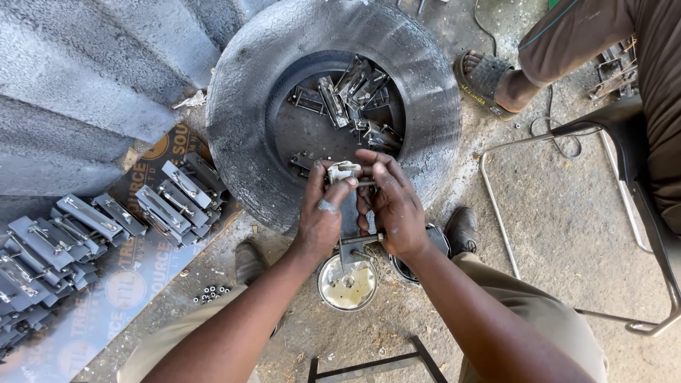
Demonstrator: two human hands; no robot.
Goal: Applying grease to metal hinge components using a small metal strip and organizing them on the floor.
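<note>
My left hand [320, 213] and my right hand [392, 202] meet over a grey metal latch piece [350, 213], both gripping it in the middle of the view. The left thumb presses its shiny top end [343, 170]. My right fingers pinch a small bolt [366, 183] at that top end. The piece hangs upright above a small round tin [347, 285] on the ground. Right behind my hands lies an old tyre [241, 106] with several finished metal latches [351, 92] piled in its hole.
Rows of grey metal latches [92, 227] lie on a printed board [135, 284] at the left, with small nuts [211, 292] beside it. A second tin [425, 255] sits by my right shoe. Another person's sandalled foot [486, 79] and a metal chair frame [560, 213] are at the right.
</note>
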